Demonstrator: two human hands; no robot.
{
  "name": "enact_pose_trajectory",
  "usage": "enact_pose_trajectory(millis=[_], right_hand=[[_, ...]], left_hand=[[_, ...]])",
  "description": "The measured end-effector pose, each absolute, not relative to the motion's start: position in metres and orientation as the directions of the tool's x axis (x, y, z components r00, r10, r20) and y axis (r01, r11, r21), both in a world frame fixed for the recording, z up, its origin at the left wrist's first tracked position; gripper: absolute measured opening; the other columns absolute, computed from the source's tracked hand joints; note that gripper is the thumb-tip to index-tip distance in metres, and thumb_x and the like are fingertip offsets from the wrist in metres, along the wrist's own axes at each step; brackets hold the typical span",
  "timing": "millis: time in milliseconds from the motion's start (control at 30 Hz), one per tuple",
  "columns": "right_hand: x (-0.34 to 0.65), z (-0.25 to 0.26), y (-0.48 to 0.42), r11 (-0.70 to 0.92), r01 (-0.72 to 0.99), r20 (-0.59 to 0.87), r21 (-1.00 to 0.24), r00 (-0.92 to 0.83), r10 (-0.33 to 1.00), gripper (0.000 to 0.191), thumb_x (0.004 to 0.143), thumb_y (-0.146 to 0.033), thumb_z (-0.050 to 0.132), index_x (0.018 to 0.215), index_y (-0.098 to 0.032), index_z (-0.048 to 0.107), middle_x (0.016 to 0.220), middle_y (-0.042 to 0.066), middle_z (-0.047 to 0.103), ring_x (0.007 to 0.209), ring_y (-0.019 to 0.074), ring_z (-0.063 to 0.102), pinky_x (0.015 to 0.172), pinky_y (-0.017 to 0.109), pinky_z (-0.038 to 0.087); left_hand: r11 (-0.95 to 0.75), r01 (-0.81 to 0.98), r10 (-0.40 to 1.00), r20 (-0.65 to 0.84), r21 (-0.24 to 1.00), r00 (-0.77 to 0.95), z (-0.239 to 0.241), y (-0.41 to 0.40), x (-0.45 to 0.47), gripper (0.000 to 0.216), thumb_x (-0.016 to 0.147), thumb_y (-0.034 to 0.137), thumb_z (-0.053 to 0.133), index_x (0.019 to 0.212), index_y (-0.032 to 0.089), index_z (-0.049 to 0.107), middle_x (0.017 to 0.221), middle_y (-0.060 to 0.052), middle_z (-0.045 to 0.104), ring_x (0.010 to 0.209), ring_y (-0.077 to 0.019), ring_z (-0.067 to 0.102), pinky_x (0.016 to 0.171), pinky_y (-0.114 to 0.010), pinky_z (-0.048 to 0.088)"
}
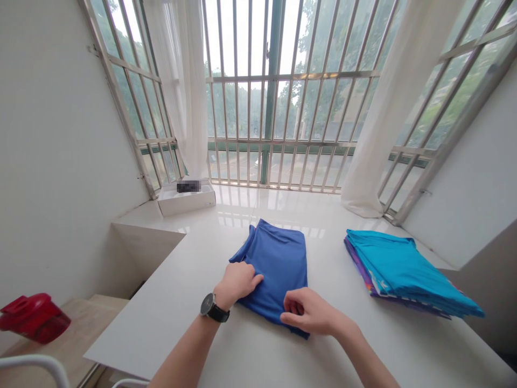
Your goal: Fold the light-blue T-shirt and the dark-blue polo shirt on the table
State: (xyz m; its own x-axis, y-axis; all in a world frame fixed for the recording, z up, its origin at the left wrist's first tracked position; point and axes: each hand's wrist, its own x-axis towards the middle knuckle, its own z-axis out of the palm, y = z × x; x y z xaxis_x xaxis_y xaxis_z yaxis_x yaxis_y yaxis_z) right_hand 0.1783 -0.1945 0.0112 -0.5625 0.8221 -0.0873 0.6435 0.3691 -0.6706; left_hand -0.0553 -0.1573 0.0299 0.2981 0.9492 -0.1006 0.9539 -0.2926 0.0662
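Observation:
A folded blue garment (pixel 277 258) lies in the middle of the white table (pixel 169 318). My left hand (pixel 238 283), with a black watch on its wrist, rests on the garment's near left edge, fingers curled and pressing on the cloth. My right hand (pixel 311 312) is at the garment's near right corner, its fingers curled in and pinching the blue fabric.
A stack of folded turquoise and purple clothes (pixel 404 269) sits on the table at the right. A white box (pixel 186 196) stands on the windowsill at the back left. A red object (pixel 34 318) lies low at the left. Barred windows with white curtains close the far side.

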Motion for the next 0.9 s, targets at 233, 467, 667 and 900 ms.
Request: enact_pose_trajectory(millis=[233, 467, 667, 900], right_hand=[[0.139, 0.012, -0.226, 0.349, 0.436, -0.106, -0.830, -0.737, 0.668, 0.022, 0.076, -0.035, 0.071, 0.094, -0.022, 0.074, 0.075, -0.001, 0.071, 0.062, 0.0125, 0.058, 0.055, 0.019, 0.044], [0.170, 0.006, -0.197, 0.463, 0.506, 0.176, -0.727, -0.515, 0.839, 0.020, 0.090, -0.037, 0.057, 0.093, -0.023, 0.071, 0.092, 0.003, 0.072, 0.085, 0.0185, 0.064, 0.081, 0.031, 0.049], [0.251, -0.022, -0.145, 0.099, 0.912, 0.280, -0.397, 0.018, 0.960, 0.018, 0.088, -0.034, 0.058, 0.088, -0.020, 0.068, 0.103, 0.011, 0.068, 0.097, 0.0288, 0.061, 0.085, 0.041, 0.045], [0.262, -0.024, -0.148, 0.100, 0.925, 0.187, -0.368, -0.032, 0.982, 0.024, 0.089, -0.040, 0.055, 0.076, -0.022, 0.064, 0.082, 0.006, 0.067, 0.075, 0.0211, 0.061, 0.062, 0.029, 0.039]], left_hand=[[-0.244, 0.969, 0.965, -0.088, 0.037, 0.246, 0.027, -0.156, -0.059, 0.046, 0.098, 0.051, 0.038, 0.100, 0.017, 0.069, 0.103, -0.016, 0.072, 0.096, -0.0309, 0.069, 0.079, -0.038, 0.051], [-0.291, 0.955, 0.952, -0.082, 0.057, 0.295, 0.027, -0.160, -0.063, 0.063, 0.079, 0.073, 0.055, 0.105, 0.017, 0.063, 0.112, -0.017, 0.065, 0.106, -0.0347, 0.061, 0.087, -0.040, 0.049], [-0.346, 0.935, 0.922, -0.153, 0.080, 0.355, 0.028, -0.165, -0.067, 0.087, 0.054, 0.075, 0.076, 0.115, 0.016, 0.060, 0.122, -0.019, 0.059, 0.115, -0.0387, 0.055, 0.098, -0.049, 0.044], [-0.289, 0.949, 0.935, -0.177, 0.127, 0.308, 0.034, -0.153, -0.086, 0.076, 0.057, 0.056, 0.084, 0.120, 0.021, 0.059, 0.127, -0.013, 0.058, 0.119, -0.0348, 0.053, 0.102, -0.047, 0.042]])
